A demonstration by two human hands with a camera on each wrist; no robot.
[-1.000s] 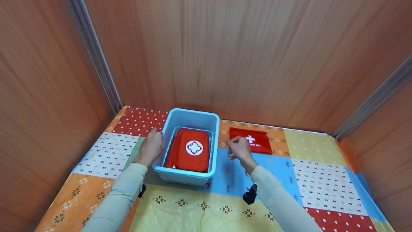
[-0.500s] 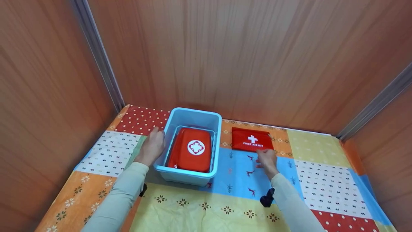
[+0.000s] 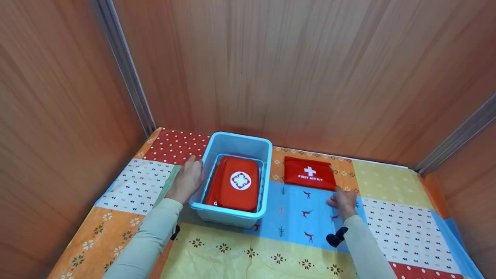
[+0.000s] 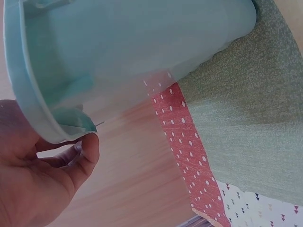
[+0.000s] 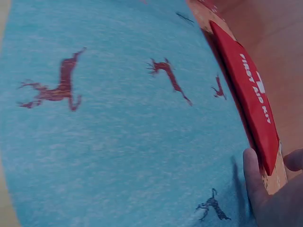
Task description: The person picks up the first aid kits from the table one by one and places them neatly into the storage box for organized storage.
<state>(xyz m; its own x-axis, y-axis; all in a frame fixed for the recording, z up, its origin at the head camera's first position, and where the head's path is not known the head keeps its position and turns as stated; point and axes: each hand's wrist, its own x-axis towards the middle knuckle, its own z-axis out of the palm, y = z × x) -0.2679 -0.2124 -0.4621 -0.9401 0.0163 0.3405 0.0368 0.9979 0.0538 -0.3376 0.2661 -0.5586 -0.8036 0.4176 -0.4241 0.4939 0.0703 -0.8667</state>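
Observation:
A light blue plastic bin [image 3: 228,211] stands on the patterned cloth. My left hand [image 3: 188,179] grips its left rim; in the left wrist view, thumb and fingers of the left hand [image 4: 47,179] curl over the rim's edge. Inside the bin lies a red first aid case [image 3: 240,197] with a white cross badge. To the right, a flat red pouch [image 3: 310,181] lettered "FIRST AID KIT" lies on the cloth. My right hand [image 3: 345,202] is at its near right corner. In the right wrist view, thumb and finger stand apart on either side of the pouch's end [image 5: 267,146].
Around the case shows the rim of a smaller blue container [image 3: 262,182] nested in the bin. Wood-grain panels [image 3: 263,77] rise behind and on both sides. The patchwork cloth [image 3: 306,217] covers the surface up to the back panel.
My right hand has moved right, from over the pouch's left part to its near right corner, uncovering the lettering. The left hand stays on the bin's rim. The view has shifted slightly.

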